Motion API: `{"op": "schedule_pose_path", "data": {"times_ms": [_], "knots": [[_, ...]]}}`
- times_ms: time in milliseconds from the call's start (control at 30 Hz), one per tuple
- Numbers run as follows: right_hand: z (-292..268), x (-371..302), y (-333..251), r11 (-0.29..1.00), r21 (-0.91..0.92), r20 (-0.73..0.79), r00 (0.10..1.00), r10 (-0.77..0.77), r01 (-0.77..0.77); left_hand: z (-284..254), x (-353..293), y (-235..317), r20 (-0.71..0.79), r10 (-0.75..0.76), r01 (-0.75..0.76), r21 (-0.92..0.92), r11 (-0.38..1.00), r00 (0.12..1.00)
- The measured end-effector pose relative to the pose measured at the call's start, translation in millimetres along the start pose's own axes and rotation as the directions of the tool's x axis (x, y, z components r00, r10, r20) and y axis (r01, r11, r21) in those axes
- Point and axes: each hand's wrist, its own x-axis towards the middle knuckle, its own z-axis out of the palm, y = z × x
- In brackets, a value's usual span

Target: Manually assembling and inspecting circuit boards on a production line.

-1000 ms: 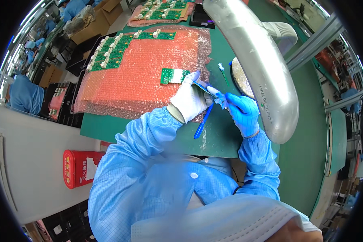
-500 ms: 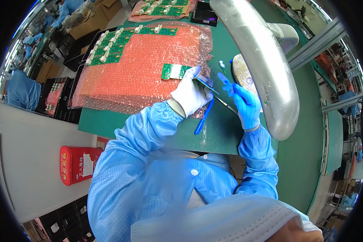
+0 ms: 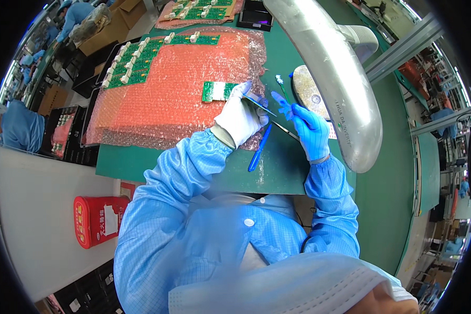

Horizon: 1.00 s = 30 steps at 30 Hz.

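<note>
My left hand [image 3: 235, 118], in a white glove with blue at the fingertips, grips a small circuit board [image 3: 260, 104] held nearly edge-on. My right hand [image 3: 310, 128] wears a blue glove. Its fingers point toward the board, a short gap away, with loose-looking tips spread apart. Below the two hands runs a slim tool [image 3: 285, 130], its far end against my right hand; whether that hand touches it is unclear. A blue pen [image 3: 259, 150] lies beside my left wrist. Left of that hand, a green circuit board [image 3: 213, 92] with a white patch rests on pink bubble wrap [image 3: 178, 78].
Green boards with white connectors [image 3: 133, 62] line the wrap's far left. A silver lamp-like housing [image 3: 329, 73] overhangs the right side, above a round stone-like dish [image 3: 306, 91]. A green-handled brush [image 3: 281, 86] lies near the dish. A black tray [image 3: 255, 15] stands at the back.
The whole view has shifted slightly, moving the scene left and up. My left hand still grips the board, and my right hand keeps about the same pose beside it.
</note>
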Motion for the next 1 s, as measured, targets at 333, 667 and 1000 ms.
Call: {"op": "schedule_pose_path", "data": {"times_ms": [333,667,1000], "knots": [[6,-5,-1,1.000,0.007,-0.055,0.998,0.018,-0.018,-8,4,-3,-0.025,0.067,-0.067,-0.005,0.998,0.997],[11,6,-33,0.946,0.303,-0.067,0.988,0.141,-0.115,-12,16,8,0.026,0.083,-0.083,-0.001,0.997,0.996],[0,19,-37,0.801,0.496,-0.035,0.914,0.405,-0.336,-18,16,-1,0.023,0.104,-0.105,0.048,0.993,0.994]]}}
